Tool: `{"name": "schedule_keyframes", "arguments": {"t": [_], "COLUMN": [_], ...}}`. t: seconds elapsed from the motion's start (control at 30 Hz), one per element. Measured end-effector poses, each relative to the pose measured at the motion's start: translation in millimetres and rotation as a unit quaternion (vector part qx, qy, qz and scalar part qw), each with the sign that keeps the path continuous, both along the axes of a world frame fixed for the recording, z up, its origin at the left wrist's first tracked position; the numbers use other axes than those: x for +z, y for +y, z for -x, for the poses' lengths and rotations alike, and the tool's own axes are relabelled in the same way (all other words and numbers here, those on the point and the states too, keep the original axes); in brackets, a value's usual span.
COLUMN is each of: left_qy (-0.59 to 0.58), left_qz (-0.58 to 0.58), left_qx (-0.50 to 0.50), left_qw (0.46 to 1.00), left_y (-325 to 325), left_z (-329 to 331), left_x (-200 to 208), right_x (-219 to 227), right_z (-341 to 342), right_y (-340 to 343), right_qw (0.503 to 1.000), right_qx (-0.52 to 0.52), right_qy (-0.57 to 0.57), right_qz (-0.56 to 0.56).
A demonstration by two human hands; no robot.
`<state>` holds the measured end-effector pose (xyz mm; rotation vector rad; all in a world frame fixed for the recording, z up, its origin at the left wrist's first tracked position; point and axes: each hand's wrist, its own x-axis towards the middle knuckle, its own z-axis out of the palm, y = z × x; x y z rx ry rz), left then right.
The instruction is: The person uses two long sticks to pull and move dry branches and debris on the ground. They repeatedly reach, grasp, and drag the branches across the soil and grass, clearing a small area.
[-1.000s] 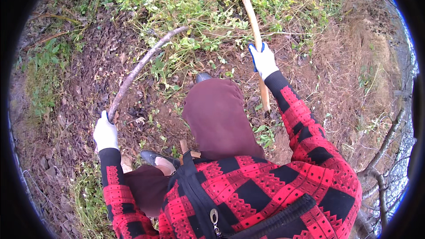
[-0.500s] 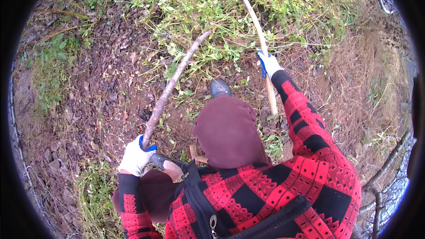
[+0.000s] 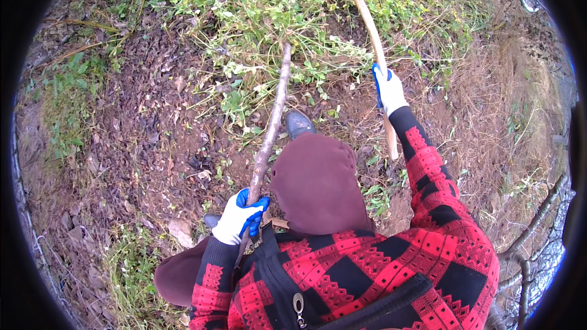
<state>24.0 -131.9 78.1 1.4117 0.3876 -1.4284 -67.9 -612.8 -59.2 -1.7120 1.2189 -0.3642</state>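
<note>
My left hand (image 3: 239, 215), in a white glove with a blue palm, is closed around the lower part of a long bark-covered stick (image 3: 272, 125). The stick slants up beside my knee, and its far end reaches the edge of the leafy green plants (image 3: 269, 9). My right hand (image 3: 389, 90), gloved alike, grips the pale, slightly curved wooden handle of a sickle (image 3: 370, 24). A narrow dark blade shows at the handle's far end, raised over the greenery; its full shape cannot be made out. The handle's butt sticks out below the hand.
Bare soil with dead leaves (image 3: 153, 122) spreads to the left. Loose pulled stems (image 3: 235, 104) lie along the plants' edge. My dark boot (image 3: 299, 123) stands ahead of my maroon-clad knee (image 3: 318, 186). Dry grass and bare branches (image 3: 538, 214) line the right side.
My left hand has moved right and inward, turning the stick more upright with its lower end now beside my body. My right hand has shifted slightly right, lifting the sickle and bringing its dark blade into view.
</note>
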Motion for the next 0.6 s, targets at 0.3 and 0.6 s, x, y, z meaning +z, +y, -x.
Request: {"name": "schedule_keyframes", "arguments": {"t": [0.3, 0.6], "left_qy": [-0.012, -0.061], "left_qz": [-0.001, 0.009], "left_qx": [0.058, 0.064], "left_qw": [0.998, 0.996], "left_y": [-1, -9], "left_z": [2, -6], "left_x": [23, 11], "right_x": [-22, -43], "right_z": [-151, 122], "right_y": [-75, 75], "right_qw": [0.969, 0.935], "right_qx": [0.098, -0.069], "right_qy": [-0.012, 0.069], "right_qz": [-0.228, -0.342]}}
